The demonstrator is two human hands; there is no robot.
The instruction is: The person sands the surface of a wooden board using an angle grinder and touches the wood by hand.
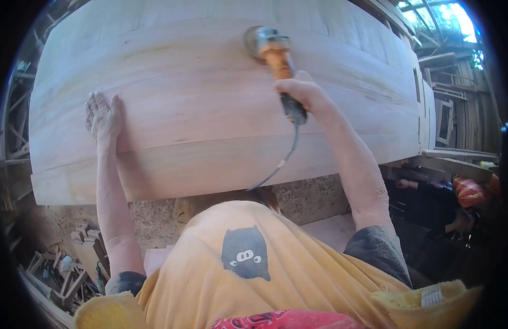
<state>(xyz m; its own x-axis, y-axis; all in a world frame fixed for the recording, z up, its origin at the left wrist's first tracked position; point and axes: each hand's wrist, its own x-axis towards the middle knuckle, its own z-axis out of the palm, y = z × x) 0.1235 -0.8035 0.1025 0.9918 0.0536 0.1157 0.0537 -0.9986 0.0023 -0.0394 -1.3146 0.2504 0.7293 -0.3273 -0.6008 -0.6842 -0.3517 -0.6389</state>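
Observation:
My right hand (302, 92) grips the dark rear handle of an orange power tool (277, 57). The tool's round disc end rests at the upper middle of a broad pale wooden panel (199, 120), and its cable (287, 159) curves down over the panel's near edge. On the left part of the panel lies my left hand (104, 116), palm down with fingers stretched out and nothing held. The disc's underside is hidden and its edge is blurred.
Another person (429, 203) in dark clothing is at the lower right, beyond the panel. Wood scraps (62, 274) lie in a pile at the lower left. Timber frames (446, 120) stand at the right. The panel's near edge runs just before my body.

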